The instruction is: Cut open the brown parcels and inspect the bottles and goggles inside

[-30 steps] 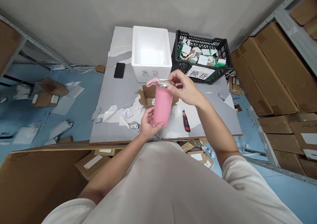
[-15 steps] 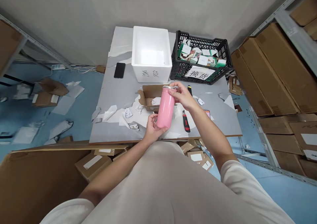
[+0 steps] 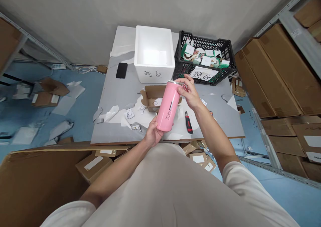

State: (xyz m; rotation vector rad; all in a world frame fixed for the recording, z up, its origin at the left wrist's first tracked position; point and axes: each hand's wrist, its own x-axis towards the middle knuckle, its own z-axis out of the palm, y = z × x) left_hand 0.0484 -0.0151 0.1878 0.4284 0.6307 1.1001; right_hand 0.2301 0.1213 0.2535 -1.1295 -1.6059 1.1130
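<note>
A pink vacuum flask [image 3: 167, 107] with a silver rim and the dark letters "NICE" on its side is held tilted, its top leaning right and away from me. My left hand [image 3: 152, 132] grips the bottom end from the left. Around the top, my right hand [image 3: 188, 91] has its thumb on the near side, with some fingers raised above the rim. Behind the flask lies an open cardboard box [image 3: 151, 92], partly hidden by it, with white paper inside. A red and black utility knife [image 3: 188, 122] rests on the table right of the flask.
At the table's back stand a white foam box [image 3: 154, 73] and a black crate [image 3: 206, 76] holding several green and white small boxes. A black phone [image 3: 121, 70] and crumpled paper [image 3: 129, 113] lie on the left. Cardboard boxes [image 3: 269, 73] fill the shelf at right.
The flask has been turned about its length, so its lettering now faces me. My right hand has shifted around the top, with its fingers lifting.
</note>
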